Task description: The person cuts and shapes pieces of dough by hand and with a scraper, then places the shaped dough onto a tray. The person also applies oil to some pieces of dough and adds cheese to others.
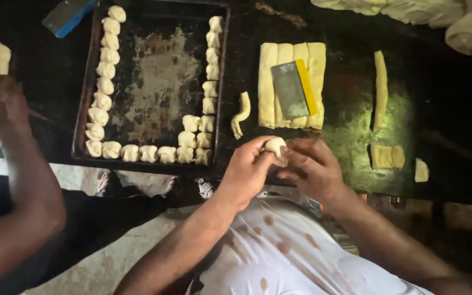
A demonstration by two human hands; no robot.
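We judge the dough piece (275, 146) soft, light and a little tacky, best cupped gently round its sides. We hold it just above the near edge of the dark table (350, 136): our left hand (248, 170) curls round it, our right hand (311, 166) presses its fingers (289, 161) closed against it.

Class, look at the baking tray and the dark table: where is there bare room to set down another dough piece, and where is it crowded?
The middle of the baking tray is bare, bordered by dough pieces along its left, bottom and right edges. The dark table is bare between the dough slab and the long strip. The tray's lower right corner is crowded.
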